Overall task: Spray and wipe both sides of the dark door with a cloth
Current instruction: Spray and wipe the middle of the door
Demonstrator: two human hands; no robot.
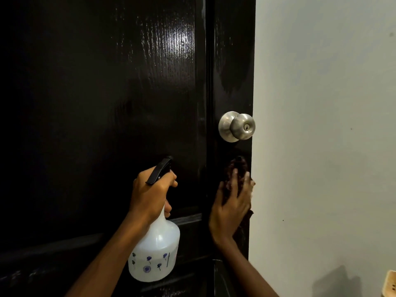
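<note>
Glossy dark door across the left and middle of the view, wood grain catching light near the top, with wet-looking streaks on the upper panel. Right edge of the door set against a pale wall. Round brushed-metal door knob with a keyhole, on the right-hand stile close to that edge.

Left hand wrapped round the neck of a white translucent spray bottle, fingers curled, just under the black trigger head with its nozzle toward the panel. Bottle roughly upright, printed with small blue flowers, in front of the lower middle of the door; touching the door or just off it, hard to tell.

Right hand flat, fingers straight and spread, pressing a dark cloth against the stile just below the knob, near the door's right edge. Cloth brownish, perhaps maroon in this dim light, showing above the fingertips and again beside the heel of the palm.

Small tan object at the bottom right corner of the view, beside the wall, cut off and too partial to name.
</note>
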